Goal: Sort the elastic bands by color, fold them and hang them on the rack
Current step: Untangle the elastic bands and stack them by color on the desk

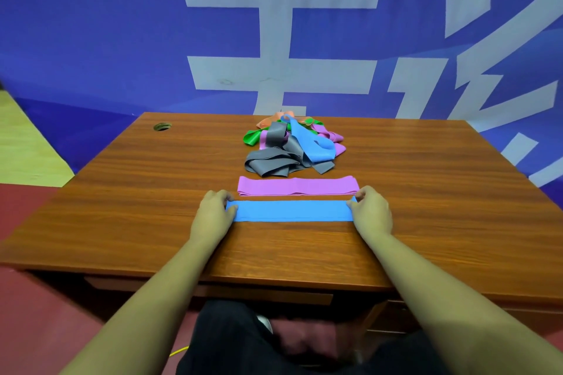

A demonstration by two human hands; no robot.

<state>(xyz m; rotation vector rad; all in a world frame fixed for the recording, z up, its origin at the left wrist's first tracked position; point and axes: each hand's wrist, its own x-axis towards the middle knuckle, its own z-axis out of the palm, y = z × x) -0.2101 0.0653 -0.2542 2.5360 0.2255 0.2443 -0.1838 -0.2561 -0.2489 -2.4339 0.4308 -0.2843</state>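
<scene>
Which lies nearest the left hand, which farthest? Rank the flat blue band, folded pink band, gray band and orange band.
1. flat blue band: its end held by the left hand.
2. folded pink band: just behind it.
3. gray band: front of the pile.
4. orange band: back of the pile.

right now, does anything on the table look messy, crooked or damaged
Nothing looks damaged. The only mess is the pile at the far side of the table: grey, blue, purple, green and orange bands tangled together. The folded purple band and the blue band lie straight and parallel.
</scene>
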